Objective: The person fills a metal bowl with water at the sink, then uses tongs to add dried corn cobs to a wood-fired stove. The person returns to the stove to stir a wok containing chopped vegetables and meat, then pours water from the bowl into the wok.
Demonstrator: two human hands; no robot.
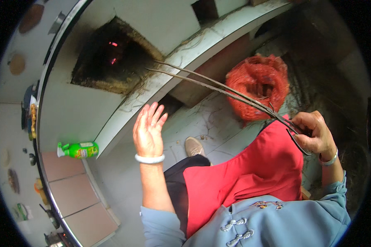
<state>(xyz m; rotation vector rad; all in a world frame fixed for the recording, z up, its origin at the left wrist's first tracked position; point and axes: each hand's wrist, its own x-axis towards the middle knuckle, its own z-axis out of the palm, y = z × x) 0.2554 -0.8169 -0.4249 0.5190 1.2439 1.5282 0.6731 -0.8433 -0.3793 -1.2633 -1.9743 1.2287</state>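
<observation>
My right hand grips the looped handle end of long metal fire tongs. Their two thin arms reach to the left, and the slightly parted tips lie at the lower right edge of a soot-blackened stove opening. Two small glowing embers show red inside that dark opening. Raised in front of the stove ledge, my left hand is empty, palm up with the fingers apart. A white bangle circles the left wrist.
A red mesh sack stands on the floor beneath the tongs. On the left, a green spray bottle is near the ledge's end. Straw bits litter the white stove ledge. A smaller dark opening is farther along the wall.
</observation>
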